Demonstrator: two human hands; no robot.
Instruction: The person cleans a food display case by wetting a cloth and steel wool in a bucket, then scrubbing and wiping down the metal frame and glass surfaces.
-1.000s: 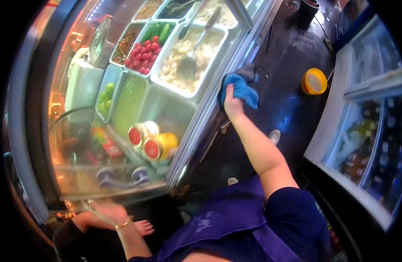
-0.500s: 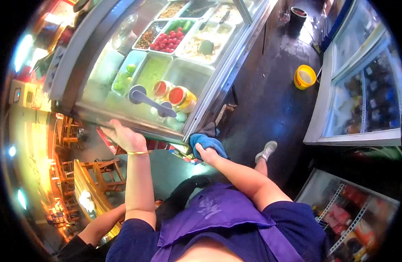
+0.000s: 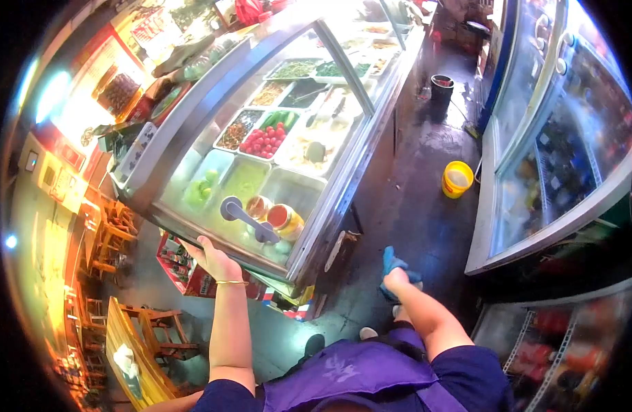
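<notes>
My left hand (image 3: pixel 216 263), with a gold bangle at the wrist, rests at the lower front edge of the glass display case (image 3: pixel 213 230), its fingers apart. My right hand (image 3: pixel 397 280) grips a blue cloth (image 3: pixel 393 259) over the dark floor, away from the case. Behind the glass are red radishes (image 3: pixel 263 143), green limes (image 3: pixel 205 187), two red-lidded jars, one of them a yellow jar (image 3: pixel 286 220), and a grey double-ended handle (image 3: pixel 249 221) on the glass.
A yellow bucket (image 3: pixel 457 180) and a black bin (image 3: pixel 441 88) stand on the wet floor (image 3: pixel 412 206). Glass-door fridges (image 3: pixel 535 172) line the right side. A wooden table (image 3: pixel 127 350) and chairs are at the lower left. Part of another person's arm (image 3: pixel 172 404) shows at the bottom.
The blue cloth, in my right hand, has moved off the case edge out to the right. My left hand has stayed near the case's front edge. The view has shifted, showing more of the case.
</notes>
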